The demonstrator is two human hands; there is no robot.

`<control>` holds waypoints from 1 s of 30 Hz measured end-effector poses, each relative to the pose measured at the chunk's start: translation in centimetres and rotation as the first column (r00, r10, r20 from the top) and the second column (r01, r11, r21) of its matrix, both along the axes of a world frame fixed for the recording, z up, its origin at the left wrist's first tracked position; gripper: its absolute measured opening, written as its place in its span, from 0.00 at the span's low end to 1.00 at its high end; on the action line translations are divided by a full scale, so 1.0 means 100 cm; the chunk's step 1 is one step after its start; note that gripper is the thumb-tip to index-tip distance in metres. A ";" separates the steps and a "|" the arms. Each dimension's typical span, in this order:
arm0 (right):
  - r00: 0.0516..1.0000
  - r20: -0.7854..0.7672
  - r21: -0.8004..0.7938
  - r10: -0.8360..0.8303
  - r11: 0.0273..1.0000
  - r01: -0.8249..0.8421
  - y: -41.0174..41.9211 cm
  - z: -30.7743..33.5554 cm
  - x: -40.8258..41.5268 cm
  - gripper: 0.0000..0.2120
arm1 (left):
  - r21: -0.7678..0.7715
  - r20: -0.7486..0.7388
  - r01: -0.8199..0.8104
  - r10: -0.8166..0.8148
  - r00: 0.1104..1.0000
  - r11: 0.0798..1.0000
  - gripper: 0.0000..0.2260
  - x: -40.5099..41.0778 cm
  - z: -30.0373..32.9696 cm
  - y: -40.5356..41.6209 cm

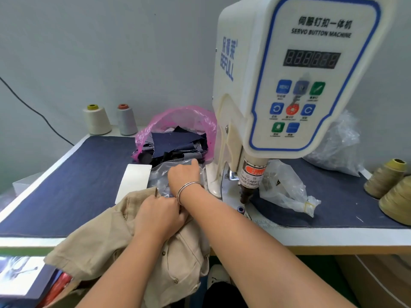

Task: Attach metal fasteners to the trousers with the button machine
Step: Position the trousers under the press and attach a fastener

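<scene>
Beige trousers (93, 241) hang over the table's front edge, with small metal fasteners visible on the cloth. My left hand (159, 215) grips a bunched fold of them near the waistband. Crossing over it, my right hand (183, 174), a silver bangle on the wrist, reaches into a clear plastic bag (164, 172) left of the machine; its fingertips are hidden in the bag. The white servo button machine (289, 74) stands at the right, its dark punch head (245, 194) above the lower die (240, 209).
A pink bag of dark cloth scraps (178, 138) sits behind the clear bag. A white label strip (133, 183) lies to the left. Two thread cones (109, 118) stand at the back; tan cones (391, 187) and more plastic bags (287, 187) lie to the right.
</scene>
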State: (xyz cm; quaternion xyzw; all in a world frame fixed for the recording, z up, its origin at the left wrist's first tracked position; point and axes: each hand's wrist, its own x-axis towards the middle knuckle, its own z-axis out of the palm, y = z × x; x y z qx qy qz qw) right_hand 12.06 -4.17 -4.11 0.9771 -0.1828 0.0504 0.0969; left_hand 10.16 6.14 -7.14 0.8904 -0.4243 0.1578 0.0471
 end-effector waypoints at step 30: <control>0.996 0.086 0.059 -0.006 0.998 0.001 0.003 0.002 -0.005 0.12 | 0.061 -0.020 -0.028 0.030 0.999 0.998 0.18 0.001 -0.003 0.003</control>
